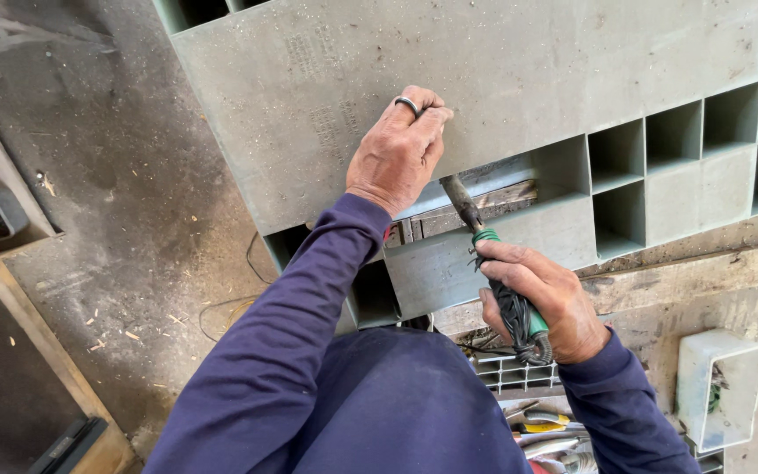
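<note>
A large grey-green plastic pallet (pixel 502 79) with square open cells fills the upper view. My left hand (pixel 396 151), wearing a ring, presses as a closed fist on its flat face just above a broken slot. My right hand (pixel 541 303) grips the green handle of a soldering-iron-like tool (pixel 495 263) wrapped in black cord. Its dark metal tip (pixel 458 197) points up into the slot at the pallet's damaged edge.
A dusty concrete floor (pixel 133 193) with wood chips and a thin wire lies at left. A white plastic bin (pixel 719 386) sits at lower right. Several hand tools (pixel 546 430) lie below my right arm. A wooden frame (pixel 10 351) stands at lower left.
</note>
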`<action>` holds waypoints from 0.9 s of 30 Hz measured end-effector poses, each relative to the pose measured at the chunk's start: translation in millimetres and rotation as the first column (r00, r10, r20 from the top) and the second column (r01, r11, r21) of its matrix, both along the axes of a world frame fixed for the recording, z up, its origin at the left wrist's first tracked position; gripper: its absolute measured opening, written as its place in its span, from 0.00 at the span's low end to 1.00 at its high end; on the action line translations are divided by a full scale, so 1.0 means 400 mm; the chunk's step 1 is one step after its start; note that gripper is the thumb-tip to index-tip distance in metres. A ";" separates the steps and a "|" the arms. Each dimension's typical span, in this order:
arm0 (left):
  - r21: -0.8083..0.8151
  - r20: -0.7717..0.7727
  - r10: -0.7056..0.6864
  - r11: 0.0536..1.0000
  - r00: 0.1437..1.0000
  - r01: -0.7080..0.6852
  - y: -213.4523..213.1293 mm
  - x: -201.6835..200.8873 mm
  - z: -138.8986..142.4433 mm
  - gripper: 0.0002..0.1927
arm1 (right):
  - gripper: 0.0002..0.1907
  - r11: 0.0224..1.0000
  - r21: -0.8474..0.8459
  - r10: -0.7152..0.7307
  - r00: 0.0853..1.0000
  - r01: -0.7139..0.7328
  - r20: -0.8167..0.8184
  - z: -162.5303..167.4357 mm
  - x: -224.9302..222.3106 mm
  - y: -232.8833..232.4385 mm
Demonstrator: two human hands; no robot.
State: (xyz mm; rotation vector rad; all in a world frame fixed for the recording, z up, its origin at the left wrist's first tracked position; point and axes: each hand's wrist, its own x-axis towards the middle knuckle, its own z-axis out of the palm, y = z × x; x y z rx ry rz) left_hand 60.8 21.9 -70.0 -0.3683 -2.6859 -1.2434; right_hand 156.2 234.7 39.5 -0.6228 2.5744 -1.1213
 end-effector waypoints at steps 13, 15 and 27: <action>0.015 -0.021 -0.014 1.000 1.000 0.015 -0.003 -0.002 0.000 0.11 | 0.16 0.989 -0.020 0.147 0.982 -0.145 0.121 0.017 -0.057 0.047; 0.019 -0.019 -0.017 1.000 1.000 0.017 -0.003 0.000 0.001 0.11 | 0.16 0.992 -0.028 0.125 0.981 -0.122 0.146 0.013 -0.061 0.056; 0.000 -0.011 -0.005 1.000 1.000 0.005 -0.002 0.001 -0.002 0.11 | 0.18 0.966 -0.029 0.257 0.939 -0.257 0.229 -0.005 -0.093 0.106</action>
